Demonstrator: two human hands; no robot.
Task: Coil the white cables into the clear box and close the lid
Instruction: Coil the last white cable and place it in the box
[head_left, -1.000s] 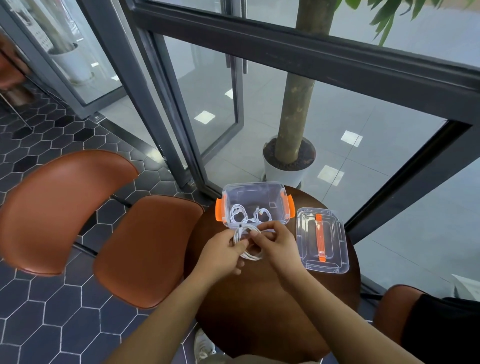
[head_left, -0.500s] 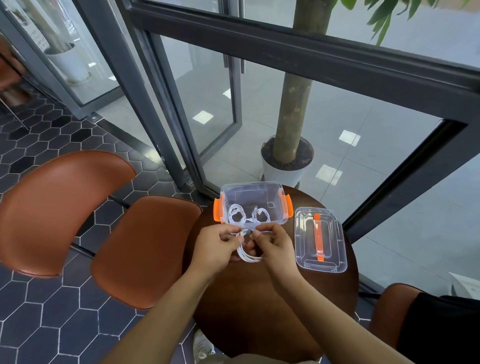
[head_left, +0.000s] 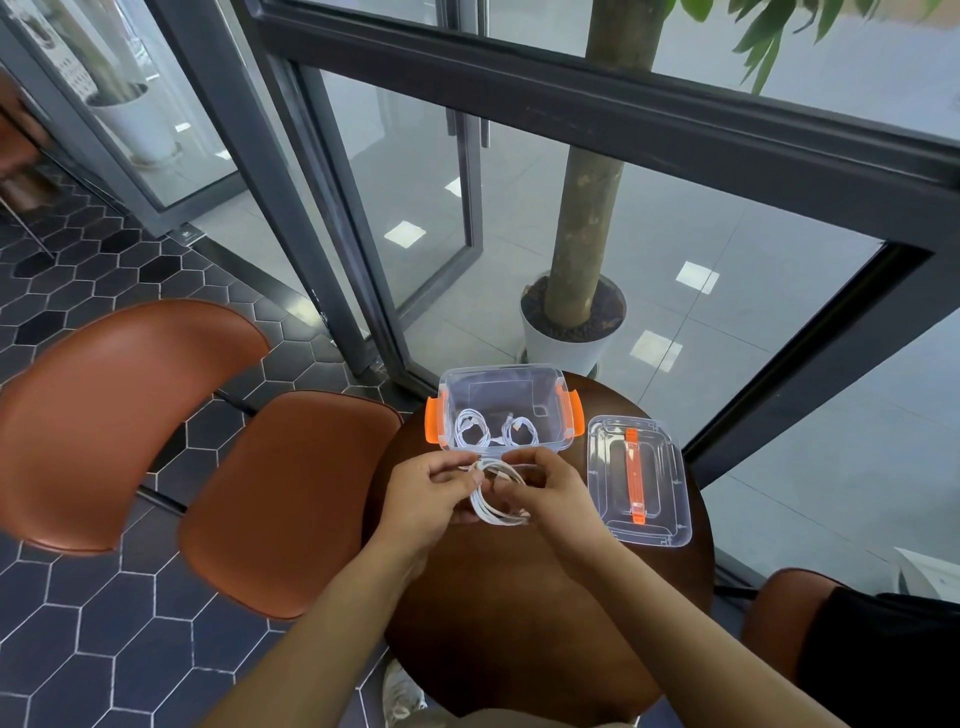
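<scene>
A clear box (head_left: 501, 384) with orange side latches stands open at the far edge of the round brown table (head_left: 519, 613). Two coiled white cables (head_left: 496, 430) lie inside it. Just in front of the box, my left hand (head_left: 428, 491) and my right hand (head_left: 548, 488) together hold a third white cable coil (head_left: 496, 506) above the table. The fingers of both hands curl round the coil's loops. The clear lid (head_left: 667, 486) with an orange handle lies flat on the table to the right of the box.
Two brown leather chairs (head_left: 280, 499) stand left of the table, another brown seat (head_left: 779, 613) at the lower right. Behind the table are a glass wall with dark frames and a potted tree (head_left: 571, 332). A shoe (head_left: 402, 691) shows under the table.
Both hands have kept working the coil in front of the box. The coil has shifted slightly toward the box and hangs lower between the hands.
</scene>
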